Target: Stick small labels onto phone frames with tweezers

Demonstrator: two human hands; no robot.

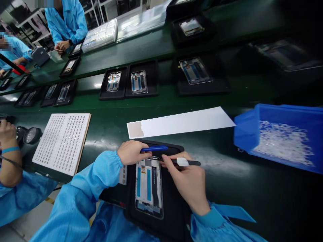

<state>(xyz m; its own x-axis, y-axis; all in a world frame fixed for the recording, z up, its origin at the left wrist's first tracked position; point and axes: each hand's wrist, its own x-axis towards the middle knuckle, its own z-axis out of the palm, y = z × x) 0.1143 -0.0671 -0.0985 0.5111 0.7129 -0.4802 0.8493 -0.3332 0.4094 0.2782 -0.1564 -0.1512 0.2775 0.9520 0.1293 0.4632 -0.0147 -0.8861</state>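
Note:
A phone frame point(148, 186) with blue strips lies in a black tray point(174, 208) at the near edge of the green bench. My left hand point(131, 153) rests at the frame's top left corner and is closed on a blue pen-like tool point(154, 148) that points right. My right hand point(188, 179) is at the frame's top right corner, holding a thin dark tool with a white tag point(185, 162); its tip touches the top edge of the frame.
A white perforated sheet point(62, 143) lies to the left, a long white paper strip point(181, 122) ahead, a blue bin point(282, 136) of clear pieces at right. Black trays with phone frames point(138, 82) line the conveyor. Another person's arm point(8, 151) is at far left; two people work across the bench.

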